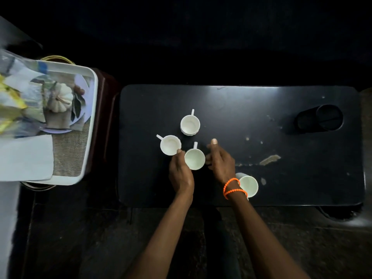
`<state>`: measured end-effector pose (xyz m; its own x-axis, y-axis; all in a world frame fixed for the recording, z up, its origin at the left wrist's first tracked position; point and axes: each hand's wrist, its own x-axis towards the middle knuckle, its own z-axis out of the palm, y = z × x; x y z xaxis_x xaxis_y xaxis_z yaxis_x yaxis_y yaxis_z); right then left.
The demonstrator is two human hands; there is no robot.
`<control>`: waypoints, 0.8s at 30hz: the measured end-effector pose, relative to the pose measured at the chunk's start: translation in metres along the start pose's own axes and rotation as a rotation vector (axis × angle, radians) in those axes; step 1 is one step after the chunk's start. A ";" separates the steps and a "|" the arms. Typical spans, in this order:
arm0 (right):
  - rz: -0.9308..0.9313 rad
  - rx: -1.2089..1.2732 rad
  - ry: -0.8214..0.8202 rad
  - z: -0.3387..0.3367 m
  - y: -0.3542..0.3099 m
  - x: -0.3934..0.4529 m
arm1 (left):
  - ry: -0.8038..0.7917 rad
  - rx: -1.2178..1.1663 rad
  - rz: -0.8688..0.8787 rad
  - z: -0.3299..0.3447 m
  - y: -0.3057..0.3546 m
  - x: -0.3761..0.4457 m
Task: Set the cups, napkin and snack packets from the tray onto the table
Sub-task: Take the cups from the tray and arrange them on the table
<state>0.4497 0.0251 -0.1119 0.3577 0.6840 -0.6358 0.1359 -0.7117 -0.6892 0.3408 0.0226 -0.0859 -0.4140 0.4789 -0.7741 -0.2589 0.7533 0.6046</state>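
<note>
Several white cups stand on the black table [241, 109]. One cup [190, 124] sits farthest back, and a second cup [170, 144] is to its left. A third cup [194, 159] is between my hands. My left hand [181, 174] grips its left side, with fingers also touching the second cup. My right hand [220, 162] is at the third cup's right side, thumb raised. A fourth cup [248, 186] stands near the front edge, partly behind my right wrist. The white tray [90, 125] at the left holds a white napkin [26, 158] and yellow snack packets [10, 105].
A black cylindrical container [320, 120] lies on the table's right side. The tabletop has chipped patches [269, 159] right of my hands. The tray rests on a dark stand [104, 117] beside the table. A dark floor lies below.
</note>
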 end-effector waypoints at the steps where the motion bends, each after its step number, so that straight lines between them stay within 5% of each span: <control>1: 0.012 -0.033 0.009 -0.003 0.002 0.000 | -0.006 0.035 0.026 -0.003 0.000 0.001; 6: -0.184 -0.185 0.133 -0.014 -0.003 -0.002 | 0.030 0.128 0.117 -0.008 -0.004 0.003; 12: -0.402 -0.356 -0.168 -0.003 -0.013 0.001 | -0.037 0.009 -0.205 -0.004 -0.008 0.000; 19: -0.335 -0.443 0.040 -0.010 0.014 -0.014 | -0.010 -0.072 -0.110 -0.006 0.002 0.007; 24: -0.396 -0.376 -0.202 -0.006 -0.002 0.004 | -0.054 -0.109 -0.243 -0.011 -0.006 0.008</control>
<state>0.4560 0.0281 -0.1114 0.0343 0.9004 -0.4337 0.5555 -0.3779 -0.7407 0.3294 0.0167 -0.0939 -0.2823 0.3155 -0.9060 -0.4384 0.7976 0.4144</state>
